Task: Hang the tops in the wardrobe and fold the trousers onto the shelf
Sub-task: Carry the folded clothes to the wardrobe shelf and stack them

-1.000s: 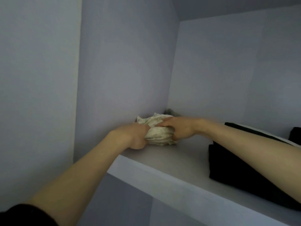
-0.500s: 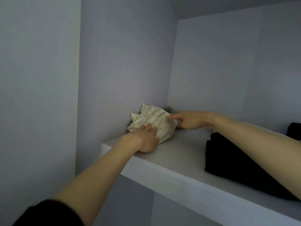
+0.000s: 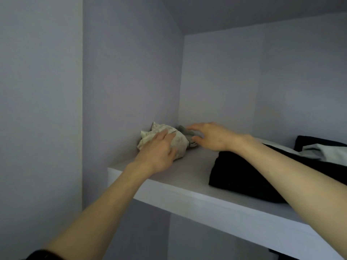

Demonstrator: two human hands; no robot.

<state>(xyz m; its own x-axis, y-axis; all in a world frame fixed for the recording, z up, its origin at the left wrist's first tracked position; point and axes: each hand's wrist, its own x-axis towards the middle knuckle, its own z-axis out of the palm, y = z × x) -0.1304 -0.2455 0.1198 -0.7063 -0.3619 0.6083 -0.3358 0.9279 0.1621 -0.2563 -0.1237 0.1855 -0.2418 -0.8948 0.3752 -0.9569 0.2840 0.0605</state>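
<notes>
Head view: left hand flat on cream bundle — right hand spread beside.

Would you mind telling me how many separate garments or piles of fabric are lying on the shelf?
3 clearly: a pale patterned bundle in the left back corner, a grey piece just behind it, and a black folded pile to the right. More may lie hidden past the right edge.
</notes>
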